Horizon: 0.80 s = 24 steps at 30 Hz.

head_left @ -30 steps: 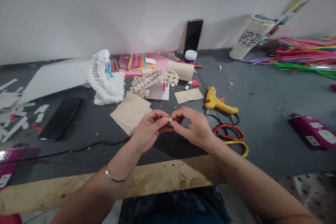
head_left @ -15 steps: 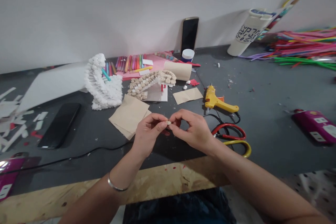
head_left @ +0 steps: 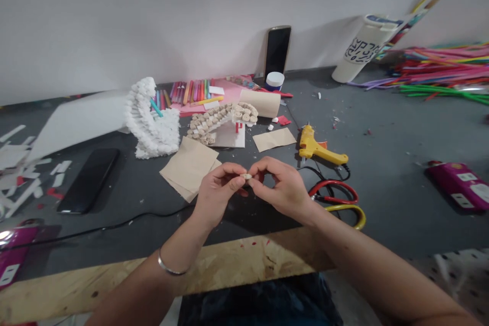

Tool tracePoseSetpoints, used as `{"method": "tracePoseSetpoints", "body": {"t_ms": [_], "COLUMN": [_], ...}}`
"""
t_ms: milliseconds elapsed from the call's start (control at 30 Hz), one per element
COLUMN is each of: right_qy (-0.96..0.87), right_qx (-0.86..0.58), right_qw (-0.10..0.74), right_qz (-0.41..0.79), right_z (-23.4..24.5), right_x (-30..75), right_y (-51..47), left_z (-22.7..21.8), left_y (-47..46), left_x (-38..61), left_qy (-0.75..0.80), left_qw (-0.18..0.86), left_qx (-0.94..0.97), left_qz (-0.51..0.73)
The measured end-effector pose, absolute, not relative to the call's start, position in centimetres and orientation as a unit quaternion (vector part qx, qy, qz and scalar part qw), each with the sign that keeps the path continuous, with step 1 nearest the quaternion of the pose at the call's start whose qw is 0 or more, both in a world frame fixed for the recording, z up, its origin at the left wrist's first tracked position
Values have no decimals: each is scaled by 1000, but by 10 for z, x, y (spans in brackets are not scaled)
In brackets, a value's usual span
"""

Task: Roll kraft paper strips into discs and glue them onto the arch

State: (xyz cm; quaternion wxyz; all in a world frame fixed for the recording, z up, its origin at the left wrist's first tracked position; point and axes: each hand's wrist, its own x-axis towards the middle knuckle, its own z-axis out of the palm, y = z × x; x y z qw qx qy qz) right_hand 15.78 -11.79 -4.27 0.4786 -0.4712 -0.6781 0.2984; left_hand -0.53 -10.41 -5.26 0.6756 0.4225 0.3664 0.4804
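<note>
Though tiny, pale piece (head_left: 247,177) between left hand (head_left: 214,194) and right hand (head_left: 283,188) fingertips.

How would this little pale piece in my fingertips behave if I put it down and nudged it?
The pale piece is probably light, being tiny beside your left hand. It might roll or skid, as its outline looks rounded. Whether it's wound, and could uncurl, is too small to tell.

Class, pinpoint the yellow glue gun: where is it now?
In the head view, the yellow glue gun lies right of centre, beside the small paper rectangle and beyond the right hand.
</note>
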Motion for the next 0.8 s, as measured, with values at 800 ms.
{"method": "tracePoseSetpoints", "body": {"t_ms": [800], "right_qy": [-652], "right_qx": [-485], "right_qw": [482], "right_qz": [329], "right_z": [-47], "right_x": [154], "right_y": [-118], "left_z": [-57], "left_y": [-109], "left_x": [-5], "left_qy": [369], "left_qw": [631], "left_qx": [464], "left_qz": [501]}}
